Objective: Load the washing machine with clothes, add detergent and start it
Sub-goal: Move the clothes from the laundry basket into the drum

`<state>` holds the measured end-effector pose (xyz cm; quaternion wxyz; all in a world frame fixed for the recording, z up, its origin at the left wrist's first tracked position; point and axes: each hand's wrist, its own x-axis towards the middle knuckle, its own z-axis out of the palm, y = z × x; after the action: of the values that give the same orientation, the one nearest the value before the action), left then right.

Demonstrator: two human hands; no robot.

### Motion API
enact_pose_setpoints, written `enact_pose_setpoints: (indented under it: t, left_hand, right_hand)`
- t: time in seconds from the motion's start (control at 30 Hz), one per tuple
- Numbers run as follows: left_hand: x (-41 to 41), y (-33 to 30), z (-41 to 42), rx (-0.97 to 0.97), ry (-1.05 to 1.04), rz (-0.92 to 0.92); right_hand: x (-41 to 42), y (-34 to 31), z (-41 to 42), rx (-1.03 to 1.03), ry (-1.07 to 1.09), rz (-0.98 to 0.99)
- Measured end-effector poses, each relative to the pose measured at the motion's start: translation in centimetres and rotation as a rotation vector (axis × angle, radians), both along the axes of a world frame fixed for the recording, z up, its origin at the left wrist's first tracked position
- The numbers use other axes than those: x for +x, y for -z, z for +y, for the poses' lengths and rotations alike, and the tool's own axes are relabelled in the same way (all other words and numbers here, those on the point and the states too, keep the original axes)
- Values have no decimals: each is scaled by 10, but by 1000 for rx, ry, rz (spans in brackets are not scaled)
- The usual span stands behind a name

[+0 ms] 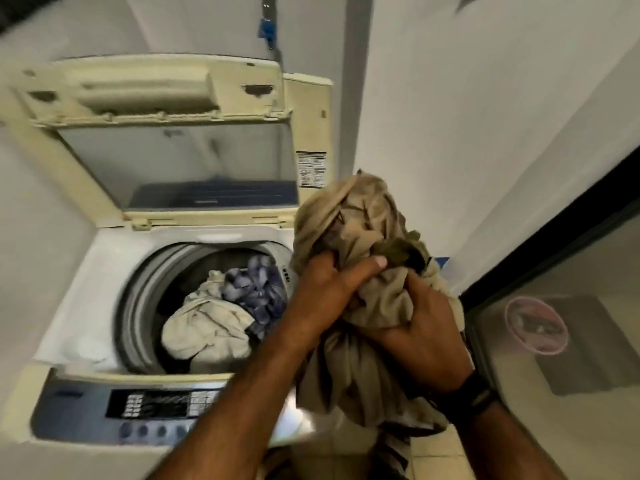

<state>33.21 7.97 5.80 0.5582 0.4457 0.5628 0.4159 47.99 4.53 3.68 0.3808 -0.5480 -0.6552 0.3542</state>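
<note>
A top-loading washing machine (104, 271) stands with its lid (166, 109) folded up against the wall. Inside its drum (138, 306) lie a cream cloth (204, 323) and a blue patterned garment (256, 289). Both hands hold a bundle of beige clothes (360, 230) just right of the drum's rim. My left hand (329, 289) grips the bundle from the left, thumb across its front. My right hand (426, 330) grips it from below and from the right. A dark green piece (401, 251) shows inside the bundle.
The control panel (138, 407) with its row of buttons runs along the machine's near edge. A white wall rises on the right, and a dark-framed glass panel (568, 306) stands close at the right. A blue tap fitting (267, 29) sits on the wall behind.
</note>
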Motion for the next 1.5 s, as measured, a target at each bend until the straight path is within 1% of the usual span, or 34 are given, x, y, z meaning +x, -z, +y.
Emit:
enact_pose_setpoints:
  t: [0.1, 0.2, 0.3, 0.37, 0.47, 0.5, 0.53, 0.57, 0.63, 0.67, 0.7, 0.77, 0.83, 0.9, 0.97, 1.0, 1.03, 1.1, 1.17, 1.2, 1.23, 1.3, 1.33, 1.37, 1.4, 1.43, 1.47, 1.5]
  left_hand:
    - [-58, -35, 0, 65, -28, 26]
    - [-121, -54, -3, 131, -124, 3]
    - [-175, -48, -7, 167, -216, -32]
    - [-203, -24, -10, 150, -283, 37]
    - [-234, 31, -19, 38, -313, 340]
    - [-242, 50, -24, 7, -310, 367]
    - [-248, 66, -30, -10, -313, 351]
    - [-252, 80, -35, -9, -331, 330]
    - [-257, 99, -41, -3, -375, 308]
    - [-256, 104, -42, -33, -364, 276]
    - [-254, 107, -41, -75, -310, 226]
    - [-252, 119, -37, -144, -80, 147]
    - [-255, 138, -30, -169, 205, 306]
    - [-263, 154, -27, -242, 362, 645]
    - [-266, 163, -24, -286, 320, 910]
    - [-263, 160, -25, -273, 270, 977]
    - [-259, 159, -25, -219, 240, 1009]
    - [-247, 154, -23, -49, 286, 1051]
    - [-231, 150, -22, 45, 384, 1060]
    - [-227, 154, -21, 12, 444, 1062]
    - [-224, 159, -20, -43, 492, 1070]
    - [-223, 178, -15, -164, 598, 1083]
    - [-224, 184, -14, -199, 644, 1067]
    - [-225, 190, -14, -214, 666, 1017]
    - [-227, 193, -15, -224, 660, 942]
    - [-230, 195, -15, -230, 648, 869]
    - [-235, 194, -17, -233, 637, 801]
    - [-240, 191, -18, -230, 628, 736]
  right_hand:
    - [-52, -45, 8, 90, -66, -50]
    - [-111, -71, 18, 181, -157, -68]
    - [-170, -58, 35, 277, -213, -255]
    - [-204, -32, 44, 228, -267, -457]
    - [-226, 8, 41, -90, -446, -761]
    - [-227, 18, 36, -161, -509, -821]
    - [-223, 24, 31, -181, -547, -836]
    - [-217, 27, 26, -165, -553, -803]
    - [-201, 26, 23, -72, -461, -712]
    - [-193, 24, 25, -32, -403, -724]
    - [-185, 22, 27, -25, -368, -785]
    - [-177, 22, 33, -109, -388, -969]
    - [-184, 36, 35, -218, -450, -1106]
    - [-198, 63, 28, -288, -482, -1191]
    - [-211, 88, 18, -335, -482, -1246]
    - [-217, 97, 14, -351, -480, -1277]
    - [-221, 104, 13, -359, -478, -1300]
    - [-224, 107, 15, -369, -503, -1290]
    - [-220, 95, 22, -339, -589, -1188]
    - [-216, 84, 27, -327, -636, -1101]
    - [-211, 70, 32, -337, -667, -963]
    - [-195, 45, 39, -360, -631, -635]
    - [-184, 35, 42, -275, -552, -530]
    - [-172, 27, 44, -128, -445, -488]
    - [-160, 19, 46, 35, -309, -541]
    - [-145, 15, 48, 126, -148, -614]
    - [-129, 15, 52, 91, 11, -694]
    - [-111, 18, 54, -51, 133, -760]
